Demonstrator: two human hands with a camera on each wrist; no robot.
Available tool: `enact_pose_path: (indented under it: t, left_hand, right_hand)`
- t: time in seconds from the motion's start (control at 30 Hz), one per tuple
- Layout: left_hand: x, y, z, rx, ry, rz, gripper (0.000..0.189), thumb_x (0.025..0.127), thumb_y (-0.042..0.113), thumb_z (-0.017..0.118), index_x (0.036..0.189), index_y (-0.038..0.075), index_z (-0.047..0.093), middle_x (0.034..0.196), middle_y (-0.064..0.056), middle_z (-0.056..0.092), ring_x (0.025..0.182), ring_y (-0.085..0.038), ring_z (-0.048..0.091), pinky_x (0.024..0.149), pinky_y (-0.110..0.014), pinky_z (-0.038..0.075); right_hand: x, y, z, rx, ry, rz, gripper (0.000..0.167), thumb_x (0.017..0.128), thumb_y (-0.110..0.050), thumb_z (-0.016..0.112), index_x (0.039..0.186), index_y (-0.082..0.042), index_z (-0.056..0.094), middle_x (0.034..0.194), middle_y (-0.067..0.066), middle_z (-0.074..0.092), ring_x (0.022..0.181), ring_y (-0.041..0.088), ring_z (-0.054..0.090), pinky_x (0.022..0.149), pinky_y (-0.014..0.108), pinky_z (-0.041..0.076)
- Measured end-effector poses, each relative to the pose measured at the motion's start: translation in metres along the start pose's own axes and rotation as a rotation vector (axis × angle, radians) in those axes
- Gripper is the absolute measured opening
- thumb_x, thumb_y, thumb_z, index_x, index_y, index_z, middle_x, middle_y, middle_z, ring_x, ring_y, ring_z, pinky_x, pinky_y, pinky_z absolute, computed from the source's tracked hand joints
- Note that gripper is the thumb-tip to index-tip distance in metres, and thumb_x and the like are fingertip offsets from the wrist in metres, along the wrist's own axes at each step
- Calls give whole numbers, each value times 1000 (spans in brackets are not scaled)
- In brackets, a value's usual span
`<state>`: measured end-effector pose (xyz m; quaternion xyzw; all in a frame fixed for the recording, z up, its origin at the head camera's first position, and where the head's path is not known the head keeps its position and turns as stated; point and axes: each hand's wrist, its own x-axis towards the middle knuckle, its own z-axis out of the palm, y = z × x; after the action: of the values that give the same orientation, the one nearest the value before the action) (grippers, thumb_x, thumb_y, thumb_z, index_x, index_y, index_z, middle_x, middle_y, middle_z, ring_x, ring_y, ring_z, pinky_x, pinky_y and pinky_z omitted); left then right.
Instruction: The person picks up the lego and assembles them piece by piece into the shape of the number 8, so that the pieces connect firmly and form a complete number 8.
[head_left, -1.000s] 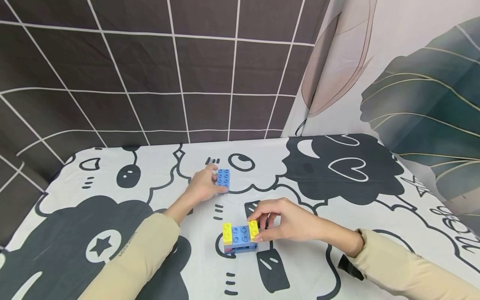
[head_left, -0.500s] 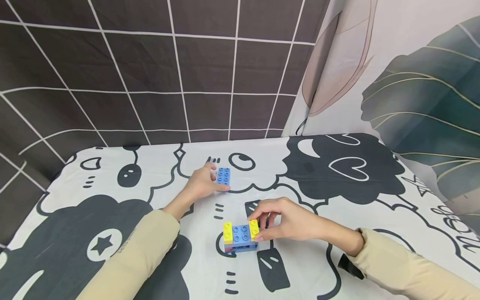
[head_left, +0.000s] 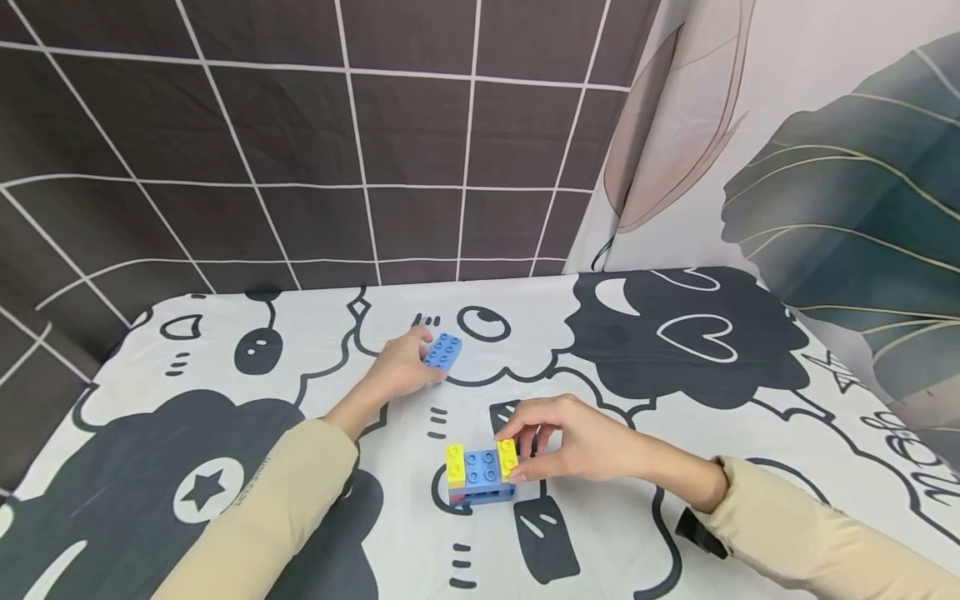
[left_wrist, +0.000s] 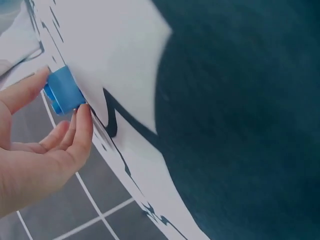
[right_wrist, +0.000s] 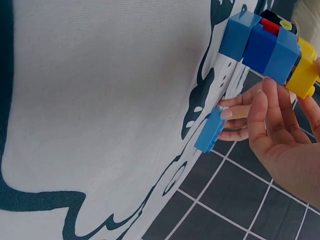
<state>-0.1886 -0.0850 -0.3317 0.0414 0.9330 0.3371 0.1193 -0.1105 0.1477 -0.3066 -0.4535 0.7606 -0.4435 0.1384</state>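
A loose blue building brick point(head_left: 444, 352) with studs on top lies aslant far forward on the cloth, pinched by my left hand point(head_left: 401, 364). In the left wrist view, the thumb is on one end of this brick point(left_wrist: 67, 90) and the fingers on the other. Nearer to me stands a small built block with a blue studded top point(head_left: 482, 468). One yellow brick point(head_left: 454, 466) sits on its left end, another yellow brick point(head_left: 507, 457) on its right end. My right hand point(head_left: 573, 440) pinches the right yellow brick between thumb and index finger. A red piece point(right_wrist: 270, 26) shows within the block.
A white cloth with black cartoon drawings point(head_left: 615, 517) covers the table. Behind its far edge hangs a dark curtain with white grid lines point(head_left: 405, 125). A leaf-patterned curtain point(head_left: 862, 192) hangs at the right.
The loose blue brick has turned clockwise in my left hand, from lengthwise to slanted. My right hand and the built block have stayed in place.
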Motion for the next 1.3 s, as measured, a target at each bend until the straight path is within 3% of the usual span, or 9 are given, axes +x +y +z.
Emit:
enact_pose_path:
  t: [0.23, 0.5, 0.73, 0.9, 1.1, 1.2, 1.3]
  left_hand:
    - [-1, -4, -5, 7, -1, -10, 66, 75, 19, 75, 128, -3, 42, 118, -21, 54, 106, -34, 52, 86, -45, 43]
    - [-3, -5, -6, 18, 28, -9, 45, 75, 10, 73, 111, -6, 52, 106, -18, 57, 95, -30, 55, 80, -40, 47]
    - [-13, -3, -19, -25, -12, 8, 40, 77, 7, 69, 113, -6, 54, 107, -19, 58, 96, -29, 56, 79, -38, 47]
    - [-32, 7, -34, -38, -37, 90, 38, 78, 8, 69, 112, -4, 55, 104, -16, 59, 96, -28, 56, 81, -39, 45]
    - [-63, 22, -50, -50, -76, 177, 36, 78, 9, 71, 110, 1, 57, 103, -12, 60, 98, -27, 56, 83, -42, 45]
    - [-81, 29, -55, -59, -98, 197, 36, 77, 8, 73, 109, 4, 58, 101, -9, 60, 94, -25, 58, 81, -40, 47]
    - [-97, 34, -56, -63, -126, 264, 35, 76, 7, 73, 107, 5, 59, 100, -5, 61, 91, -21, 59, 80, -38, 48]
  right_hand:
    - [0, 0, 0, -1, 0, -5, 27, 76, -10, 74, 101, -3, 63, 87, 1, 62, 71, 8, 59, 63, 25, 51]
    - [-1, 0, 1, -5, -1, -3, 27, 77, -11, 73, 101, -3, 63, 87, 1, 62, 71, 8, 59, 62, 25, 51]
    - [-1, -1, 0, -6, 1, -3, 27, 77, -10, 73, 100, -3, 63, 86, 1, 62, 70, 8, 59, 61, 25, 51]
    - [-1, -1, 1, 0, -1, 16, 27, 77, -11, 73, 100, -3, 63, 86, 0, 62, 70, 8, 59, 62, 25, 51]
    - [-1, -2, 1, 3, -2, 35, 27, 77, -12, 74, 100, -3, 64, 86, 0, 62, 70, 8, 59, 62, 25, 51]
    - [-1, -2, 1, -1, -2, 35, 26, 77, -12, 73, 100, -4, 64, 86, -1, 62, 70, 8, 58, 62, 25, 51]
    - [0, -2, 1, -5, -4, 34, 26, 77, -12, 73, 100, -4, 63, 86, -1, 61, 70, 8, 58, 63, 25, 51]
